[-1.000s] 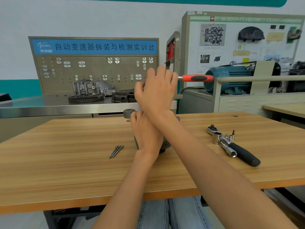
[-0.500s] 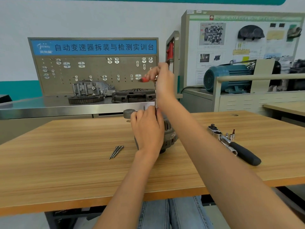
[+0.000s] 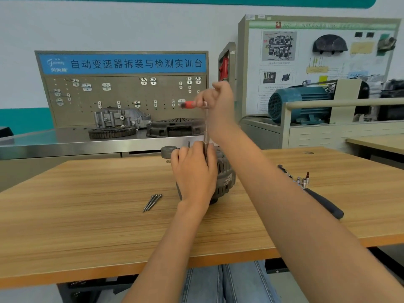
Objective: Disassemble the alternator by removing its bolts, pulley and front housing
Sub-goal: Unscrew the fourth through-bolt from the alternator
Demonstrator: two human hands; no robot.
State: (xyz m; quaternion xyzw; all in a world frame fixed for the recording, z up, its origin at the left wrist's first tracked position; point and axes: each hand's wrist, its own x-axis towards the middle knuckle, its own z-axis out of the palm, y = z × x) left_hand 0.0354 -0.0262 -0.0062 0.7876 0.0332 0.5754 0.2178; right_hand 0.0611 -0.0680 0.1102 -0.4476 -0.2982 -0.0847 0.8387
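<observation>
A grey alternator (image 3: pixel 225 178) stands on the wooden table (image 3: pixel 87 215), mostly hidden behind my left hand (image 3: pixel 193 171), which grips its near side and top. My right hand (image 3: pixel 216 101) is raised above it and holds the red T-handle (image 3: pixel 189 104) of a wrench whose thin steel shaft (image 3: pixel 206 127) runs straight down to the alternator's top. Removed long bolts (image 3: pixel 152 202) lie together on the table left of the alternator. A round grey pulley (image 3: pixel 168 150) sits at the far table edge behind my left hand.
A black-handled ratchet (image 3: pixel 323 203) with sockets and bits (image 3: pixel 302 180) lies to the right, partly behind my right forearm. A steel bench behind holds a gearbox housing (image 3: pixel 118 119) and a clutch plate (image 3: pixel 175 127). A teal motor (image 3: pixel 299 103) stands at the right.
My right hand has swung the red T-handle round from pointing right to pointing left, above the alternator. The left hand has stayed on the alternator.
</observation>
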